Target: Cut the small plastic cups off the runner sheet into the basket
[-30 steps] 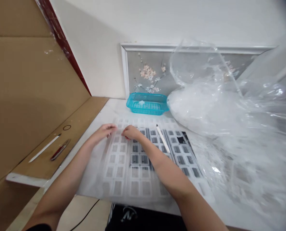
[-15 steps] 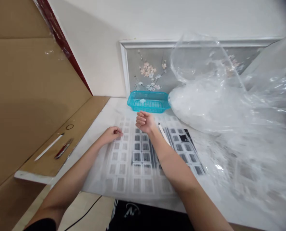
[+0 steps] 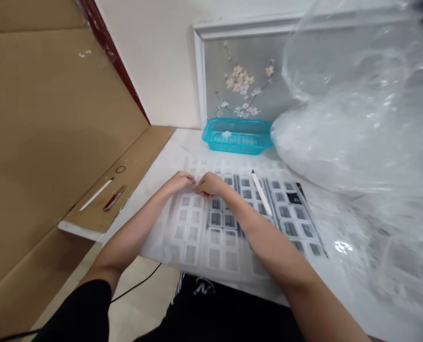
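Observation:
A wide sheet of clear plastic with rows of rectangular pockets (image 3: 186, 232) lies flat on the white table, and dark material shows through its middle and right parts. My left hand (image 3: 183, 180) is closed over its upper left area, fingers pressed together. Close beside it, almost touching, my right hand (image 3: 209, 184) pinches with the fingertips pointing left and down. Whatever the fingertips hold is too small or hidden to make out. A white pen with a dark tip (image 3: 261, 192) rests on the sheet, right of my right hand.
A turquoise plastic basket (image 3: 238, 151) with a small whitish piece inside stands against the wall. Large clear plastic bags (image 3: 340, 142) fill the right side. On the brown board at left lie another white pen (image 3: 96, 194), a red cutter (image 3: 114, 198) and a black ring (image 3: 120, 169).
My right hand has come down and left from above the sheet, close to my left hand. The camera view has shifted, so the table items appear further right and the basket higher.

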The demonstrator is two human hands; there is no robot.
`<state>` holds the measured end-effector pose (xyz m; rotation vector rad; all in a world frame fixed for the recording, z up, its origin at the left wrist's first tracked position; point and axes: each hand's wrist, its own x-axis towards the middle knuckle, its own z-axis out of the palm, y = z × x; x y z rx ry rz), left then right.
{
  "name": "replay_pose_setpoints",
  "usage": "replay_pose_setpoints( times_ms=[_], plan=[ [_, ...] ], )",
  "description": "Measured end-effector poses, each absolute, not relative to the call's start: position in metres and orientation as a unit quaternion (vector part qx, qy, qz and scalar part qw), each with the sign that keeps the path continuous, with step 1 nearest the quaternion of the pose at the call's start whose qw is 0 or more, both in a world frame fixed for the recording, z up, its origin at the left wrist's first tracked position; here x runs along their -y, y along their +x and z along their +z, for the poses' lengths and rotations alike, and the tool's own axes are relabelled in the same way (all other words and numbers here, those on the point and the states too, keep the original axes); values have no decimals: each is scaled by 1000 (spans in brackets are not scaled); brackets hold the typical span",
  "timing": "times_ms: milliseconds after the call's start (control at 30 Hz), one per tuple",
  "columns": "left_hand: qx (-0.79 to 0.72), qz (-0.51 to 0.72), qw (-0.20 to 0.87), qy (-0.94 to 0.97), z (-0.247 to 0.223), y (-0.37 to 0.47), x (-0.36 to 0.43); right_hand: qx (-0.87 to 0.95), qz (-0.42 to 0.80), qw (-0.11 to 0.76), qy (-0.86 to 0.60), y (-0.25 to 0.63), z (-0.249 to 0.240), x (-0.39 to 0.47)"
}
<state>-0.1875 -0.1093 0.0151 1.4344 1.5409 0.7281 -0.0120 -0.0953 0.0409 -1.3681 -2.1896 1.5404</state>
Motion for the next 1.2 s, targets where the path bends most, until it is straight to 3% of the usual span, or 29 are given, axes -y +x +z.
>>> replay_pose_setpoints(
  times_ms=[233, 433, 633, 767, 900, 1033, 1200],
  plan=[
    [-581, 315, 540, 522, 34, -191, 118, 753, 470, 50, -457, -16, 28, 87],
    [-526, 425, 590, 442, 62, -226, 123, 751, 479, 50, -453, -14, 27, 87],
    [-453, 586, 523, 421, 83, -246, 132, 724, 551, 53, -412, -7, 34, 89],
    [-560, 394, 473, 555, 80, -237, 143, 768, 492, 48, -408, -9, 37, 94],
    [-602, 175, 499, 598, 65, -215, 148, 786, 438, 22, -436, -16, 41, 101],
    [-607, 122, 496, 609, 54, -202, 146, 786, 432, 14, -441, -18, 40, 101],
    [-600, 148, 536, 575, 46, -198, 142, 780, 481, 18, -400, -12, 38, 95]
  ],
)
